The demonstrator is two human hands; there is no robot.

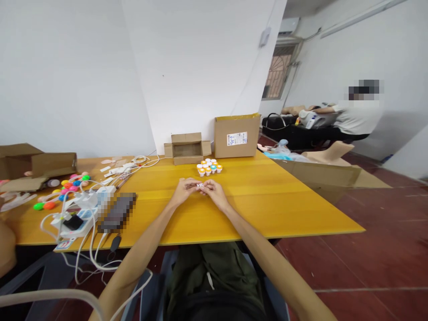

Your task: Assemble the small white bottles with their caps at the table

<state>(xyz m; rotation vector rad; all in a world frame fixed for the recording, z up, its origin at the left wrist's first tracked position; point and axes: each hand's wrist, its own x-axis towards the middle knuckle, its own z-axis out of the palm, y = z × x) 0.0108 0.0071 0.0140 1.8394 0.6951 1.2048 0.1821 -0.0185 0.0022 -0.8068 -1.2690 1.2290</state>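
Both my hands meet over the middle of the yellow table (pixel 274 200). My left hand (pixel 185 189) and my right hand (pixel 213 190) pinch one small white part (pixel 200 185) between their fingertips. What the part is stays too small to tell. Just beyond my hands stands a cluster of several small white pieces with orange and blue bases (pixel 209 166).
Two cardboard boxes, a small open box (pixel 187 148) and a taller box (pixel 237 135), stand at the wall. On the left lie a power strip with cables (pixel 80 214), colourful toy parts (pixel 63 189) and more open boxes (pixel 33 166). Another person (pixel 354 116) sits at the far right.
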